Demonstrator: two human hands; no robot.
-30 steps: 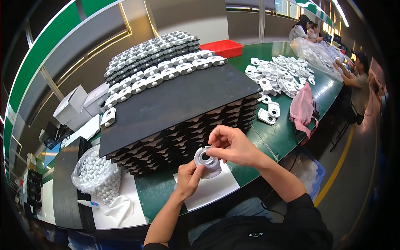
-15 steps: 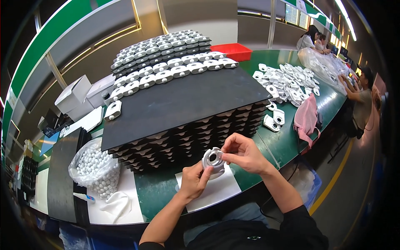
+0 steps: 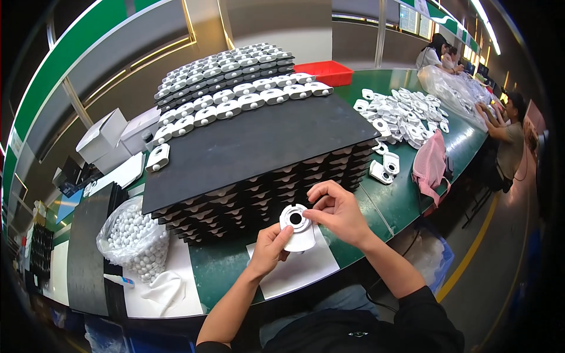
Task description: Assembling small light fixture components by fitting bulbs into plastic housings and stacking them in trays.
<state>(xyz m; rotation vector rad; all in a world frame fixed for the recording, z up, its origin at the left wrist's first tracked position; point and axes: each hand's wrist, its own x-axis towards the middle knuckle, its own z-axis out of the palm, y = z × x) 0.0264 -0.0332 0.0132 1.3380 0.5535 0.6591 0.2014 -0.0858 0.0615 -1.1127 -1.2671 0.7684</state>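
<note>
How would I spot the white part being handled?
Find the black board stack on the green table. In front of it, the left hand grips a white part with a round opening, the right hand at its rim. Unlike the heaped parts, it's held up.

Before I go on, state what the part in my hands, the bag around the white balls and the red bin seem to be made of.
White holed part: smooth, probably moulded plastic, given its even colour and crisp rim; coated metal possible.
Ball bag: thin plastic film, shiny, crinkled, balls showing through.
Red bin: likely smooth plastic, evenly coloured.
</note>
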